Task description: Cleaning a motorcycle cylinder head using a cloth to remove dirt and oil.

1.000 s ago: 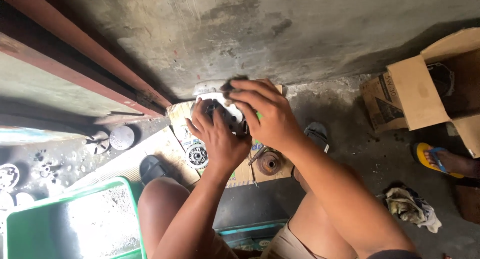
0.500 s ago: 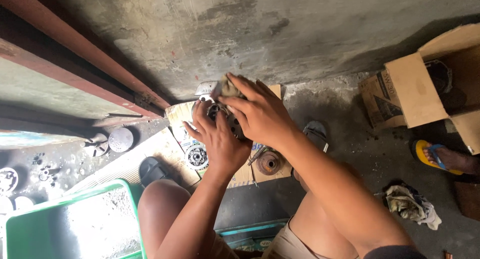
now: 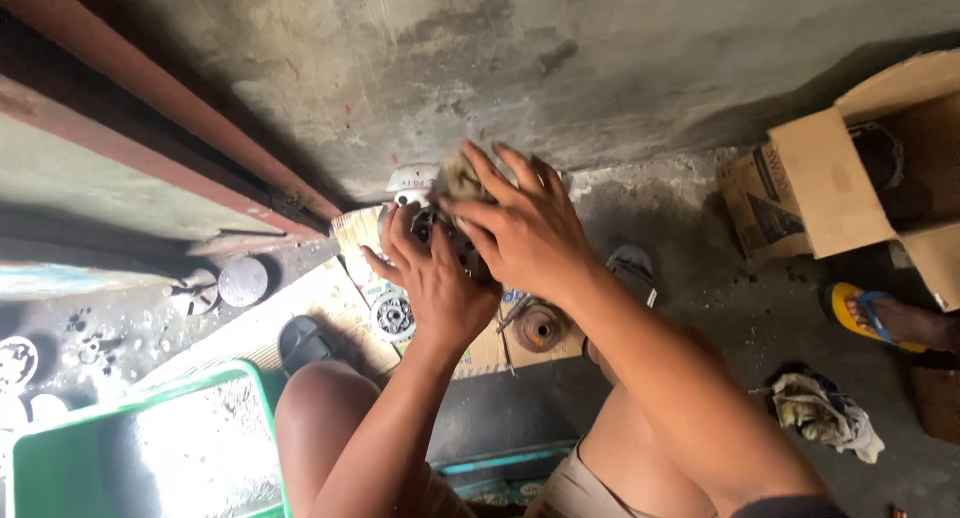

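1. Motor part point(image 3: 440, 233), a dark round metal piece, sits between both hands above the cardboard sheet point(image 3: 350, 278), close to the foot of the concrete wall point(image 3: 560, 68); most of it is hidden by fingers.
2. Left hand point(image 3: 435, 278) cups the part from below, fingers curled closed around its lower side.
3. Right hand point(image 3: 525, 228) covers the part from above, fingers spread and bent over it, pressing a small dirty rag point(image 3: 460, 176) against its top.
4. Just under the hands, a round bearing-like disc point(image 3: 392, 316) and a rusty brown pulley-like ring point(image 3: 540, 328) lie on the cardboard sheet.
5. Dark sandals point(image 3: 305, 343) show beside the person's knee.
6. A green plastic tub point(image 3: 150, 448) stands at lower left, with small round metal lids point(image 3: 243, 281) on the stained floor beyond it.
7. At right are an open cardboard box point(image 3: 850, 178), a crumpled cloth point(image 3: 825, 408), and another person's foot in a yellow flip-flop point(image 3: 880, 318).
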